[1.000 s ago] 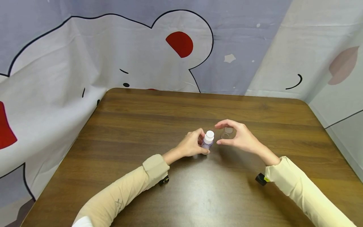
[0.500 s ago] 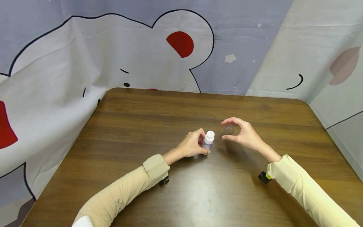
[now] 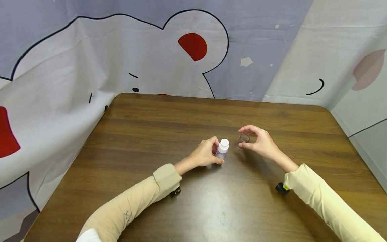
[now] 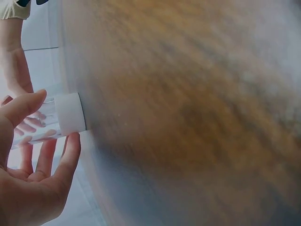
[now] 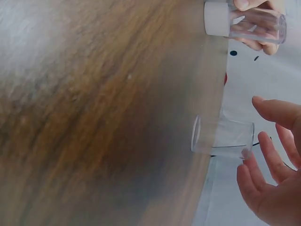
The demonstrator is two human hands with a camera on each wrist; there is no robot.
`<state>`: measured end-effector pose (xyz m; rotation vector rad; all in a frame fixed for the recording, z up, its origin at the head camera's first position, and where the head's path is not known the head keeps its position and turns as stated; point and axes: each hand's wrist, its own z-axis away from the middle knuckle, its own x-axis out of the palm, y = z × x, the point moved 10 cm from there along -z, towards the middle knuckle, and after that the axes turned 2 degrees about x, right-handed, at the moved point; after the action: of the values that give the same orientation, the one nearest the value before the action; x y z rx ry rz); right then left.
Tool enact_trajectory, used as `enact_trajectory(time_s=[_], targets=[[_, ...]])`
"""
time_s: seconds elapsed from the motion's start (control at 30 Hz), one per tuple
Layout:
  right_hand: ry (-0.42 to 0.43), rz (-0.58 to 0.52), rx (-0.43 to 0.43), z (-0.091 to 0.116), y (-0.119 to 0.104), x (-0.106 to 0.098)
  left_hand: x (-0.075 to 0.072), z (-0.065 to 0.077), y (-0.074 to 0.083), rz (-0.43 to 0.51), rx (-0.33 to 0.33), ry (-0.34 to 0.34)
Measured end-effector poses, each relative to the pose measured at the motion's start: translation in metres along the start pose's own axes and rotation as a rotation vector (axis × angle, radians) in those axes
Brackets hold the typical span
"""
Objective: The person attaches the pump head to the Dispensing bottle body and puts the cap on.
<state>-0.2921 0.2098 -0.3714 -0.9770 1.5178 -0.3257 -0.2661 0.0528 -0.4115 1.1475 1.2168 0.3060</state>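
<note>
My left hand [image 3: 205, 153] holds a small clear, purplish bottle [image 3: 221, 155] with a white cap [image 3: 224, 144], thumb on the near side and fingers behind. In the left wrist view the white cap [image 4: 69, 113] is nearest the wood. To the right, a clear cup-shaped piece [image 3: 244, 138] sits at the table surface. Around it my right hand [image 3: 259, 142] curves loosely, with a gap between thumb and fingers. The right wrist view shows the clear cup [image 5: 223, 136] with the thumb apart from it and one fingertip overlapping its far end.
Both hands work over a brown wooden table [image 3: 169, 121]. A patterned cloth [image 3: 145, 50] hangs behind its back edge and along the sides. Small dark devices [image 3: 282, 189] are strapped under both wrists.
My right hand has moved right, away from the bottle, and the gap between its thumb and fingers has narrowed a little. The left hand keeps its hold on the bottle in place.
</note>
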Motion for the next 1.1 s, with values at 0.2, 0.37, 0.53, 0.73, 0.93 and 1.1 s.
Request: enact_trajectory(time_s=[0.2, 0.37, 0.53, 0.73, 0.93, 1.1], targets=[[-0.012, -0.023, 0.033, -0.002, 0.009, 0.002, 0.0, 0.0, 0.0, 0.001, -0.002, -0.002], [-0.029, 0.003, 0.06, -0.003, 0.016, 0.004, 0.0, -0.001, 0.0, 0.003, -0.004, 0.0], [-0.031, 0.014, 0.08, -0.003, 0.022, 0.004, 0.0, 0.0, 0.001, 0.019, 0.004, -0.001], [-0.036, 0.016, 0.096, -0.002, 0.025, 0.006, 0.0, 0.001, 0.002, 0.022, 0.008, -0.001], [-0.028, 0.025, 0.108, -0.002, 0.027, 0.006, 0.0, 0.0, 0.0, 0.025, 0.006, 0.0], [-0.031, 0.021, 0.122, -0.002, 0.028, 0.008, 0.0, 0.0, -0.001, 0.027, 0.007, 0.0]])
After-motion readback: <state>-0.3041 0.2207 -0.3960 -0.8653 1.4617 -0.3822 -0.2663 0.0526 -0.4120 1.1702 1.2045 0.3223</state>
